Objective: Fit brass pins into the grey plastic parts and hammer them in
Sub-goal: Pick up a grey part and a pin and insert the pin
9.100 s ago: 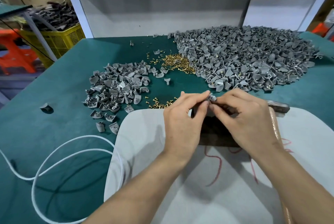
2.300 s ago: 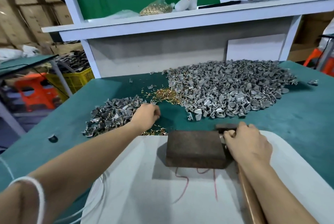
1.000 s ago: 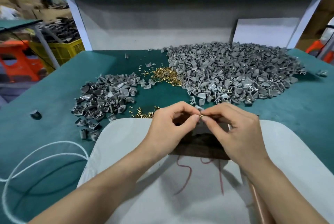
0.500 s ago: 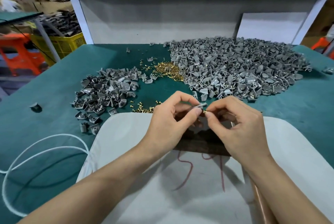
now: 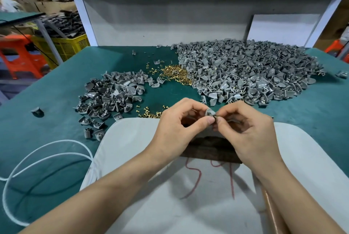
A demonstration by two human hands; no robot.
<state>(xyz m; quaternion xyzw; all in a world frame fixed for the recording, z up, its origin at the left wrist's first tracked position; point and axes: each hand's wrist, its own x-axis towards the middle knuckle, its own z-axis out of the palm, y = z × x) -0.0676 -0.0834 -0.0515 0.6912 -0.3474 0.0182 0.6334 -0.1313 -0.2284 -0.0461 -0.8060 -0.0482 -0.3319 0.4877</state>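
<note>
My left hand (image 5: 179, 126) pinches a small grey plastic part (image 5: 210, 111) between thumb and forefinger. My right hand (image 5: 245, 130) pinches a brass pin (image 5: 215, 116) against that part. Both hands hover above a dark block (image 5: 209, 147) that lies on a white board (image 5: 132, 139). Behind them lie a large heap of grey parts (image 5: 249, 71), a smaller heap of grey parts (image 5: 111, 96), a pile of brass pins (image 5: 174, 73) and some loose pins (image 5: 151, 114) at the board's far edge.
The green table (image 5: 47, 130) carries a looped white cord (image 5: 47, 158) at the front left and a lone grey part (image 5: 37, 111). A copper-coloured handle (image 5: 272, 209) lies under my right forearm. A white shelf frame (image 5: 85, 18) stands behind; a yellow crate (image 5: 64, 46) sits left.
My left hand came back from the smaller heap and my right hand left the handle. Both met over the block; in the last half second the fingertips closed tighter on part and pin.
</note>
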